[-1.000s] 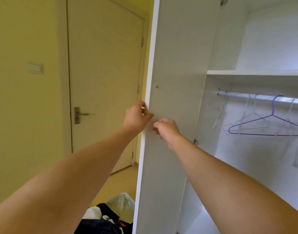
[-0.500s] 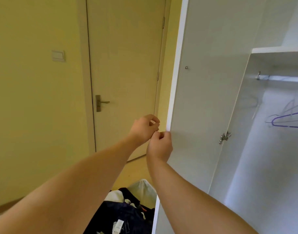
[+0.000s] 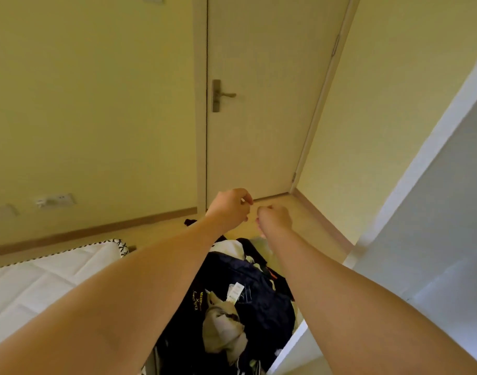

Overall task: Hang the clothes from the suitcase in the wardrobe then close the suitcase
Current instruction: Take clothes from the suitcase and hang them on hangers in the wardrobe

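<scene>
Off the wardrobe door (image 3: 448, 226) now, left hand (image 3: 229, 209) and right hand (image 3: 275, 218) hover curled and empty above the clothes (image 3: 248, 301), probably about to grasp a garment.

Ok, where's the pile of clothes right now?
Head view, bottom centre: the clothes lie between the mattress on the left and the wardrobe door on the right.

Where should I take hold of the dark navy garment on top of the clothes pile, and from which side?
Probably pinch the navy garment at the raised fold beside its white label, coming straight down from above. It lies uppermost there, and the beige garment covers only its near-left part.
</scene>
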Action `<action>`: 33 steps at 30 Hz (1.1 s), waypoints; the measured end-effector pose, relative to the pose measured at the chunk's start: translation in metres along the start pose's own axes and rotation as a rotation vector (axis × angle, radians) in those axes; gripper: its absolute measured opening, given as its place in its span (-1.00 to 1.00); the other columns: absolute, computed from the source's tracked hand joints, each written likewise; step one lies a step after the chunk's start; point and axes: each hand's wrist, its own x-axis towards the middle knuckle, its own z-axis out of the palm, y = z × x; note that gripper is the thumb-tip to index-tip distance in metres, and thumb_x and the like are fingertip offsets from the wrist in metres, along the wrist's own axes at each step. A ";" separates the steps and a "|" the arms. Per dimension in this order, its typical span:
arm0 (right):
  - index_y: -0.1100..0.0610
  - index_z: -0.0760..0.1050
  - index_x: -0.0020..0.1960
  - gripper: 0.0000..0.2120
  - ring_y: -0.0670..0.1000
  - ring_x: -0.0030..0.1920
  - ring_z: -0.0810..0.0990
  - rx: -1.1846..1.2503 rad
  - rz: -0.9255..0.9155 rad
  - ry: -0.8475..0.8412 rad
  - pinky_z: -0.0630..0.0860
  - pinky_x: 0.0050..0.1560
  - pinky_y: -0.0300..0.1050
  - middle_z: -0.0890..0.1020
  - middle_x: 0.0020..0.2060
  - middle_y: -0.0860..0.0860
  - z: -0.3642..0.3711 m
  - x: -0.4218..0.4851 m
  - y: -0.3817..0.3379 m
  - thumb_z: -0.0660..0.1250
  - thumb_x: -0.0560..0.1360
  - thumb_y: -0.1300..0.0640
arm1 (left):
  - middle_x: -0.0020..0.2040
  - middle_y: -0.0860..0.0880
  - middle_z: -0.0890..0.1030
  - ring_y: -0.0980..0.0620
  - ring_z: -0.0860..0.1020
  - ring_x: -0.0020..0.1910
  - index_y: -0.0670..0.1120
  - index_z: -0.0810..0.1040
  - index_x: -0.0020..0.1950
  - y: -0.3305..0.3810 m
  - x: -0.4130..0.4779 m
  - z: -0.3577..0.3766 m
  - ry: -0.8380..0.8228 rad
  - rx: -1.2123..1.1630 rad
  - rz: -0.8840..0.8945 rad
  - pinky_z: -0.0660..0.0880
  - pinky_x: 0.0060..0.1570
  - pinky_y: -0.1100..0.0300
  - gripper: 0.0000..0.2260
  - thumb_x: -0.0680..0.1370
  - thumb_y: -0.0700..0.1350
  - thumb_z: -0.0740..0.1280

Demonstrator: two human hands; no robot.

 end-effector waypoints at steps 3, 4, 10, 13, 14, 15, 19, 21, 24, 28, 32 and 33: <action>0.15 0.39 -0.20 -0.89 0.09 -0.20 0.46 -0.079 0.034 -0.078 0.40 -0.18 -0.10 0.54 -0.13 0.12 0.034 0.030 0.019 0.14 0.49 0.21 | -0.12 -0.07 0.60 0.03 0.59 -0.22 -0.13 0.54 0.08 -0.044 0.013 0.008 0.003 0.002 -0.121 0.55 -0.17 0.15 -0.78 0.56 -0.27 0.13; 0.14 0.36 -0.26 -0.85 0.09 -0.22 0.45 -0.092 0.036 -0.099 0.39 -0.21 -0.10 0.53 -0.15 0.12 0.041 0.037 0.025 0.14 0.49 0.22 | -0.10 -0.08 0.61 0.03 0.59 -0.21 -0.13 0.54 0.08 -0.056 0.016 0.010 0.007 0.004 -0.157 0.55 -0.16 0.16 -0.77 0.56 -0.27 0.13; 0.14 0.47 -0.08 -0.85 0.06 -0.22 0.45 -0.155 0.127 -0.233 0.38 -0.28 -0.16 0.52 -0.16 0.08 0.096 0.095 0.070 0.12 0.53 0.23 | -0.10 -0.06 0.61 -0.06 0.62 -0.09 -0.07 0.55 0.05 -0.131 0.048 0.031 -0.020 0.005 -0.341 0.58 -0.05 0.06 -0.80 0.57 -0.23 0.16; 0.18 0.48 -0.05 -0.86 0.09 -0.18 0.41 -0.222 0.139 -0.306 0.32 -0.25 -0.11 0.49 -0.17 0.11 0.125 0.128 0.095 0.15 0.50 0.20 | -0.01 -0.09 0.60 -0.07 0.60 -0.05 -0.04 0.53 0.01 -0.168 0.067 0.048 -0.041 0.000 -0.431 0.57 0.02 0.02 -0.82 0.58 -0.22 0.16; 0.17 0.44 -0.17 -0.89 0.09 -0.24 0.39 -0.231 0.162 -0.328 0.29 -0.29 -0.12 0.47 -0.23 0.09 0.132 0.135 0.105 0.16 0.49 0.21 | 0.01 -0.09 0.60 -0.06 0.59 -0.03 -0.05 0.54 0.03 -0.183 0.071 0.056 -0.047 0.003 -0.462 0.56 0.03 0.04 -0.82 0.58 -0.22 0.16; 0.16 0.37 -0.28 -0.84 0.07 -0.31 0.35 -0.235 0.172 -0.338 0.24 -0.33 -0.12 0.43 -0.31 0.07 0.136 0.139 0.114 0.16 0.48 0.23 | 0.03 -0.08 0.59 -0.05 0.58 -0.01 -0.05 0.54 0.05 -0.193 0.073 0.061 -0.047 -0.003 -0.479 0.55 0.03 0.06 -0.81 0.58 -0.21 0.15; 0.19 0.32 -0.29 -0.83 0.08 -0.30 0.34 -0.360 0.241 -0.354 0.26 -0.25 -0.07 0.38 -0.37 0.09 0.149 0.156 0.161 0.18 0.48 0.28 | 0.05 -0.07 0.59 -0.03 0.57 0.00 -0.08 0.54 0.14 -0.235 0.080 0.096 -0.125 -0.032 -0.541 0.55 0.04 0.10 -0.79 0.60 -0.20 0.15; 0.15 0.29 -0.28 -0.82 0.07 -0.36 0.34 -0.346 0.323 -0.353 0.26 -0.32 -0.08 0.39 -0.37 0.07 0.154 0.165 0.190 0.14 0.48 0.29 | 0.05 -0.07 0.59 -0.04 0.57 0.02 -0.06 0.53 0.15 -0.258 0.084 0.115 -0.179 -0.032 -0.572 0.54 0.02 0.11 -0.79 0.61 -0.18 0.14; 0.06 0.26 -0.31 -0.79 0.07 -0.30 0.37 -0.385 0.386 -0.320 0.24 -0.37 -0.16 0.43 -0.30 0.04 0.171 0.188 0.237 0.12 0.47 0.26 | 0.03 -0.07 0.59 -0.04 0.58 -0.02 -0.05 0.52 0.15 -0.295 0.092 0.148 -0.242 -0.012 -0.619 0.56 0.02 0.05 -0.79 0.61 -0.16 0.13; 0.06 0.18 -0.37 -0.71 -0.01 -0.44 0.27 -0.524 0.392 -0.355 0.15 -0.46 -0.18 0.33 -0.41 0.00 0.185 0.207 0.288 0.09 0.49 0.26 | 0.00 -0.08 0.60 -0.07 0.58 -0.04 -0.06 0.53 0.11 -0.341 0.093 0.192 -0.302 -0.006 -0.662 0.56 -0.04 0.08 -0.79 0.61 -0.17 0.12; 0.04 0.14 -0.37 -0.67 -0.03 -0.45 0.20 -0.607 0.446 -0.393 0.11 -0.47 -0.18 0.26 -0.43 -0.03 0.191 0.226 0.350 0.12 0.52 0.23 | 0.01 -0.14 0.61 -0.13 0.59 -0.03 -0.03 0.53 -0.01 -0.395 0.091 0.251 -0.358 -0.081 -0.719 0.55 0.04 -0.05 -0.80 0.58 -0.25 0.15; 0.03 0.15 -0.37 -0.68 -0.04 -0.45 0.20 -0.621 0.455 -0.384 0.12 -0.46 -0.18 0.27 -0.42 -0.04 0.188 0.228 0.356 0.11 0.52 0.24 | 0.01 -0.15 0.61 -0.14 0.59 -0.03 -0.02 0.53 -0.04 -0.401 0.090 0.257 -0.348 -0.084 -0.729 0.55 0.05 -0.07 -0.80 0.57 -0.26 0.16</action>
